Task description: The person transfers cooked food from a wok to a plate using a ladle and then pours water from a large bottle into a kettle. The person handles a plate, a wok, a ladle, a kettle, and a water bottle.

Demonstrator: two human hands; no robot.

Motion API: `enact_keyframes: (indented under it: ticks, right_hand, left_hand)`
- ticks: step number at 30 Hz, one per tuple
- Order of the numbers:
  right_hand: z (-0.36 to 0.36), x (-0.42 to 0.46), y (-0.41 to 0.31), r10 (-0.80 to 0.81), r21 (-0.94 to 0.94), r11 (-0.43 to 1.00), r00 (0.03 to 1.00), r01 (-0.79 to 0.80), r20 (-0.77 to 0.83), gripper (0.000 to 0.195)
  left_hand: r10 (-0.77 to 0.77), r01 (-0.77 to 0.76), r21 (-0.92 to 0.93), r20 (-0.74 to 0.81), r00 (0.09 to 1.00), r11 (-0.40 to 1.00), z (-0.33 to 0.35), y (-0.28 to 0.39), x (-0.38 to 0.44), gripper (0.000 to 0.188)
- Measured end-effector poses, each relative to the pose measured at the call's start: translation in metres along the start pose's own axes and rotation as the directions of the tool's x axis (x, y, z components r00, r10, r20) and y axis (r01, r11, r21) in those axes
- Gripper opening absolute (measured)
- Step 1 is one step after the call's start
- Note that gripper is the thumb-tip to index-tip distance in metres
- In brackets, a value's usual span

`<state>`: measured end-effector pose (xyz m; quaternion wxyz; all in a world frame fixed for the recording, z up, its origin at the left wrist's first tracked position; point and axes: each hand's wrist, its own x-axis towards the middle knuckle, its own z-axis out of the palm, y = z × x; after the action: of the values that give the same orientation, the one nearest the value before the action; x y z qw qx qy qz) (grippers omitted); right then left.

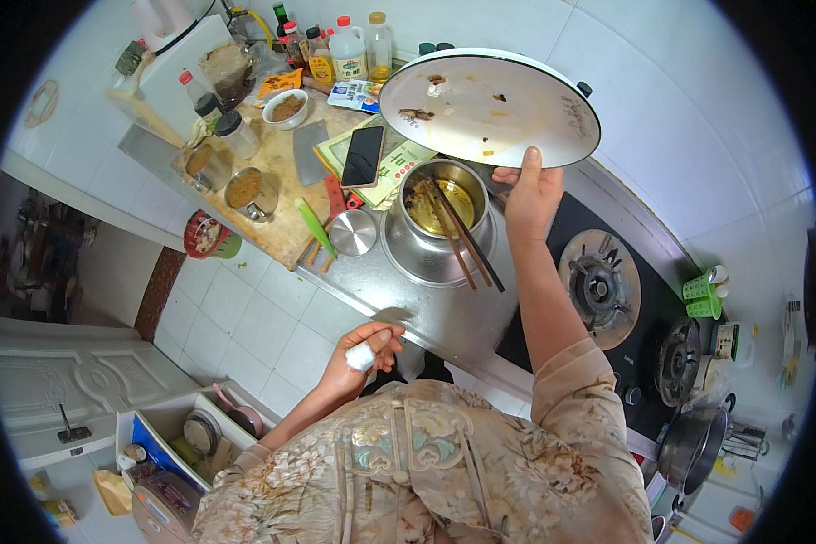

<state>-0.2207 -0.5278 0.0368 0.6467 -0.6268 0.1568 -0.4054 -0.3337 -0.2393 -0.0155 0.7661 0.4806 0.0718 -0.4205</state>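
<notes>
My right hand [534, 194] grips the near rim of a large white plate [503, 122] with a dark rim. The plate is held tilted, with brown and dark bits stuck to its face. Below it stands a steel pot [418, 204] with amber liquid and dark bits inside. Two pairs of chopsticks, brown and black [459, 238], lean out over the pot's near rim. My left hand [374, 343] hovers before the counter edge, fingers loosely curled. A white wad [360, 356] lies at its thumb base; whether it is held or wrapped on, I cannot tell.
A cutting board [279, 211] carries cups, a cleaver [309, 153] and a bowl of brown paste [287, 109]. A phone [364, 156] lies on a green packet [398, 170]. Bottles [347, 51] line the wall. A gas burner [600, 289] is at right, an open drawer [170, 428] at lower left.
</notes>
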Motion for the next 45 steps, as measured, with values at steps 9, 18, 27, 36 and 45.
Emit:
enact_keyframes:
  ticks: [9,18,27,36,45]
  right_hand:
    - [-0.002,-0.001,0.003,0.012,-0.009,1.0,1.0,-0.012,-0.017,0.024]
    - [-0.002,-0.002,0.008,-0.001,-0.001,1.0,1.0,0.001,-0.008,0.024]
    - [-0.001,-0.004,0.01,0.012,0.034,0.999,1.0,-0.012,0.001,0.023]
    - [-0.001,-0.005,0.01,0.052,-0.022,0.998,0.999,-0.052,0.011,0.023]
    - [-0.003,-0.003,0.016,-0.012,0.037,0.999,1.0,0.011,0.018,0.024]
  left_hand:
    - [-0.011,0.01,-0.02,-0.024,1.0,1.0,0.0,-0.002,0.002,0.024]
    - [-0.012,0.011,-0.024,-0.032,0.999,1.0,0.001,-0.002,0.002,0.024]
    - [-0.044,0.043,-0.015,-0.02,0.999,0.999,-0.001,-0.001,0.002,0.024]
    - [-0.064,0.063,-0.017,-0.061,0.996,0.998,0.001,0.0,0.003,0.024]
    - [-0.057,0.057,-0.005,-0.057,0.997,0.998,-0.002,0.0,0.006,0.024]
